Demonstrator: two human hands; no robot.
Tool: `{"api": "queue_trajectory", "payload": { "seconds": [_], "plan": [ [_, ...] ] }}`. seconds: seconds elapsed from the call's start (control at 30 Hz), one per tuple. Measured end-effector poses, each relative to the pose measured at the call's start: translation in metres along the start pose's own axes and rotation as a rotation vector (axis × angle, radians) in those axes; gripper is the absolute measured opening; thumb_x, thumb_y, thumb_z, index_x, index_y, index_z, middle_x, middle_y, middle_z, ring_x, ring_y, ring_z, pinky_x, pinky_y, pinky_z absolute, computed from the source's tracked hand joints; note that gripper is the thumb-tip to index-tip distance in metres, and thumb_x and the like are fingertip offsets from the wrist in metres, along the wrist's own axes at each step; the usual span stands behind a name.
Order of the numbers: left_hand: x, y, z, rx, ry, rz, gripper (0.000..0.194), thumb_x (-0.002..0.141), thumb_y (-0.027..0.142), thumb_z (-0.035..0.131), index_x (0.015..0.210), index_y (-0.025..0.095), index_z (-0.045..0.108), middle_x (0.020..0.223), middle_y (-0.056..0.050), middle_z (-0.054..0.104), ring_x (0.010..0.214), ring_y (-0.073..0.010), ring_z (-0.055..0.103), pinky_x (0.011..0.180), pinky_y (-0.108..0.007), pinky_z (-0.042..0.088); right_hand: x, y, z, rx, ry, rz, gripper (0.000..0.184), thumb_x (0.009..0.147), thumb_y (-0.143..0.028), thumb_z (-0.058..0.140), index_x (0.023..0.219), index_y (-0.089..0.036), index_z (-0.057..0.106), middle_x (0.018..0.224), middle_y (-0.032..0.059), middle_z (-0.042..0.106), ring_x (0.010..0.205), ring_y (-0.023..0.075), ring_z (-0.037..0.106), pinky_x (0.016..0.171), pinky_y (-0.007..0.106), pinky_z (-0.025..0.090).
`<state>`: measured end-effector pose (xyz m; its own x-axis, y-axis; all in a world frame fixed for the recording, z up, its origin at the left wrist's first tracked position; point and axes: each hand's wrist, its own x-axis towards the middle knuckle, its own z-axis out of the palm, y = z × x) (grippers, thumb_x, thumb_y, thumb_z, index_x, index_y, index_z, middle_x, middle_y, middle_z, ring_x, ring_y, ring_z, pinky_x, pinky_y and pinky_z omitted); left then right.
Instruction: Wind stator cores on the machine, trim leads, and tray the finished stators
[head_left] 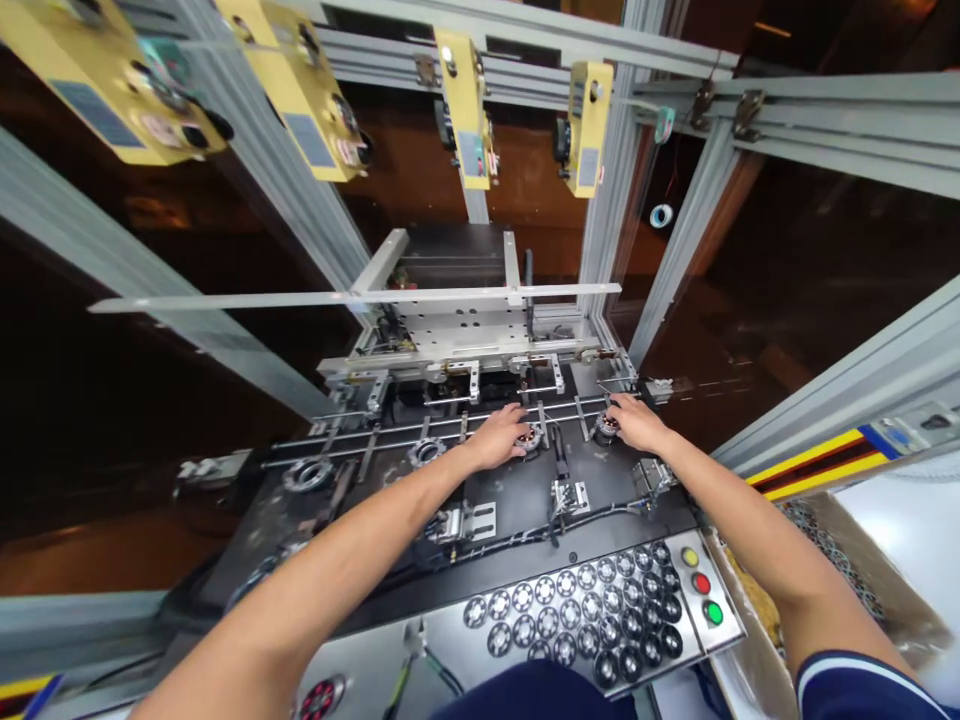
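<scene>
My left hand (498, 438) curls its fingers and thumb around a small round stator (531, 437) with copper-coloured windings, low over the black machine bed. Farther right, my right hand (634, 421) has its fingertips closed on a second stator (608, 427), partly hidden by them. Left of my hands, a metal ring (427, 453) and another ring (307, 475) sit on the same bed. Just behind the hands run thin metal rods, with small bracket arms (474, 380) above them.
Several black spoked round parts (568, 612) stand in rows on the steel front panel, beside yellow, red and green buttons (712, 612). Yellow wire tensioners (466, 110) hang from the frame. A cardboard box (892, 600) of metal rings is at right. Cables (525, 540) cross the bed.
</scene>
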<state>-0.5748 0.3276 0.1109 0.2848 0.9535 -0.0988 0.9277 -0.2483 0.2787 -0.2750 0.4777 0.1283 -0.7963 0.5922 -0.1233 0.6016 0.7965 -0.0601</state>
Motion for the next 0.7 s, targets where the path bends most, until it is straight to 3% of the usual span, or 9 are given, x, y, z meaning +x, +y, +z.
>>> {"api": "queue_trajectory", "payload": {
  "seconds": [0.23, 0.43, 0.57, 0.7],
  "plan": [
    [0.007, -0.012, 0.003, -0.03, -0.07, 0.043, 0.035, 0.091, 0.033, 0.065, 0.122, 0.018, 0.062, 0.144, -0.011, 0.052, 0.133, -0.0317, 0.048, 0.109, -0.059, 0.039, 0.005, 0.007, 0.007, 0.045, -0.051, -0.021, 0.029, 0.093, -0.03, 0.066, 0.119, -0.018, 0.063, 0.144, 0.0102, 0.05, 0.133, 0.0308, 0.047, 0.108, 0.055, 0.042],
    [0.007, -0.01, -0.007, -0.109, 0.013, 0.068, 0.033, 0.091, 0.034, 0.064, 0.12, 0.018, 0.063, 0.138, -0.011, 0.056, 0.127, -0.0297, 0.053, 0.106, -0.056, 0.043, 0.007, 0.013, 0.012, 0.067, -0.066, -0.017, 0.031, 0.092, -0.031, 0.067, 0.12, -0.018, 0.063, 0.145, 0.0102, 0.049, 0.134, 0.0315, 0.045, 0.109, 0.057, 0.041],
    [-0.007, 0.01, -0.022, -0.177, 0.148, 0.089, 0.024, 0.093, 0.03, 0.062, 0.111, 0.015, 0.066, 0.129, -0.012, 0.063, 0.115, -0.0253, 0.062, 0.099, -0.049, 0.05, 0.009, 0.016, 0.013, 0.083, -0.063, -0.029, 0.031, 0.093, -0.032, 0.066, 0.12, -0.018, 0.063, 0.144, 0.0103, 0.051, 0.132, 0.0307, 0.047, 0.108, 0.056, 0.041],
    [-0.046, 0.053, -0.05, -0.224, 0.366, 0.143, 0.02, 0.097, 0.024, 0.051, 0.102, 0.015, 0.068, 0.124, -0.015, 0.064, 0.105, -0.0216, 0.068, 0.094, -0.038, 0.055, 0.013, 0.018, 0.01, 0.09, -0.079, -0.062, 0.028, 0.094, -0.034, 0.064, 0.117, -0.018, 0.064, 0.137, 0.01, 0.057, 0.126, 0.028, 0.053, 0.106, 0.053, 0.044]
  ]
}}
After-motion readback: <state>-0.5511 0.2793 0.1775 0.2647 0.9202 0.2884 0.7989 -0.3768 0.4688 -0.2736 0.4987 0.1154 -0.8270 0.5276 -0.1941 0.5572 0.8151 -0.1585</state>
